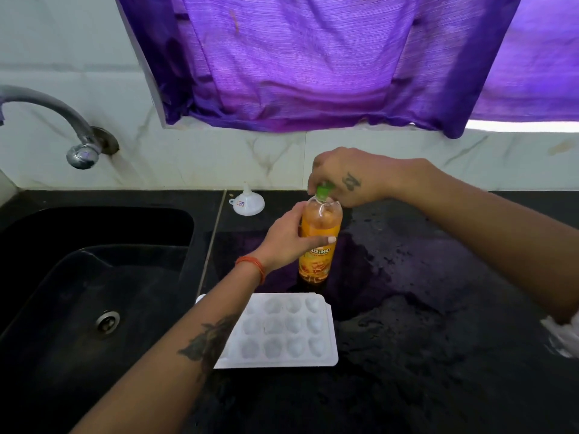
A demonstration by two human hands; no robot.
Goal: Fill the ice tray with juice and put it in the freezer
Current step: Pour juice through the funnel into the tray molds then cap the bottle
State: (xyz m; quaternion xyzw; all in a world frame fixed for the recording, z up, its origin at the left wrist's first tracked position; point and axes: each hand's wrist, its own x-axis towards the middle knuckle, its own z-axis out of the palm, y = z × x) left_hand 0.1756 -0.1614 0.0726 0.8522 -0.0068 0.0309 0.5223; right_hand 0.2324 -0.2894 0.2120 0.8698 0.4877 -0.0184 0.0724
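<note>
Head view: juice bottle (pixel 319 236) part-full, tray (pixel 282 330) seemingly empty.

Black sink (pixel 94 277) left, tap (pixel 78 133) above; white funnel (pixel 248 202) on counter (pixel 423 324); purple curtain (pixel 313 57) behind

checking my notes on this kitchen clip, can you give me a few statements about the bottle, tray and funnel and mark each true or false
1. The left hand holds the juice bottle by its body. True.
2. The right hand is on the green cap. True.
3. The ice tray already holds juice. False: its cells look white and empty.
4. The funnel sits in the bottle's neck. False: it stands upside down on the counter, apart from the bottle.
5. The tray lies in the sink. False: it lies on the counter beside it.
</note>
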